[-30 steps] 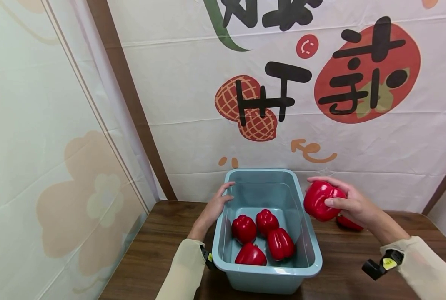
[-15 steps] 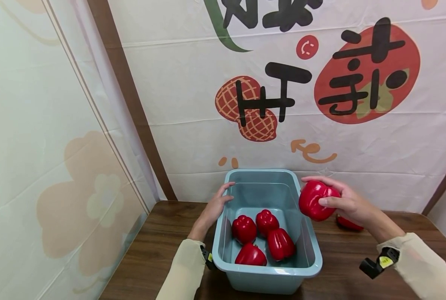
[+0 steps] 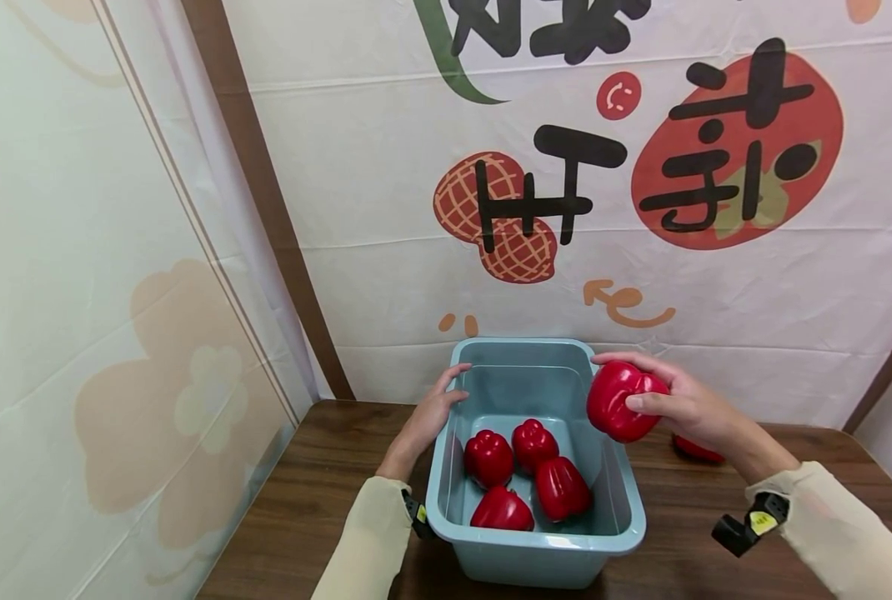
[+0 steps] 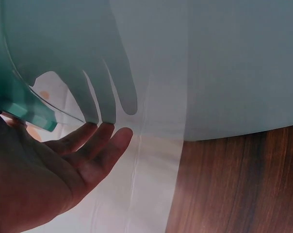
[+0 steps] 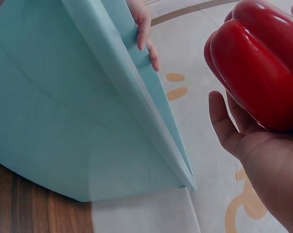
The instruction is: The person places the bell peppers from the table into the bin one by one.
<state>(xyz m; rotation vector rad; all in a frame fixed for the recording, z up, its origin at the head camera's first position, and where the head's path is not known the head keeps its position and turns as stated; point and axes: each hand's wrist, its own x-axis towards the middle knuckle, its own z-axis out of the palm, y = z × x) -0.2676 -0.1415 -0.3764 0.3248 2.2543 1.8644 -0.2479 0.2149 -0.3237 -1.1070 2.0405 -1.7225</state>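
My right hand point(image 3: 682, 408) holds a glossy red bell pepper point(image 3: 620, 404) at the right rim of a light blue plastic bin point(image 3: 536, 542). In the right wrist view the lobed pepper point(image 5: 258, 68) rests against the fingers, above the palm, beside the bin's outer wall. On the bin's left rim lies my left hand point(image 3: 429, 417), with two digits reaching over to the inside. The left wrist view has the other fingertips point(image 4: 122, 136) against the outer wall. Inside the bin several red bell peppers point(image 3: 562, 487) sit grouped toward the near end.
Another red pepper point(image 3: 697, 450) lies on the brown wooden table point(image 3: 318, 475) right of the bin, partly hidden by the right hand. A white printed cloth point(image 3: 386, 283) hangs close behind the bin. A pale cloth wall point(image 3: 138, 208) borders the table's left side.
My right hand has moved left with the bell pepper, from beside the bin to over its right rim. The left hand and the peppers in the bin stay put.
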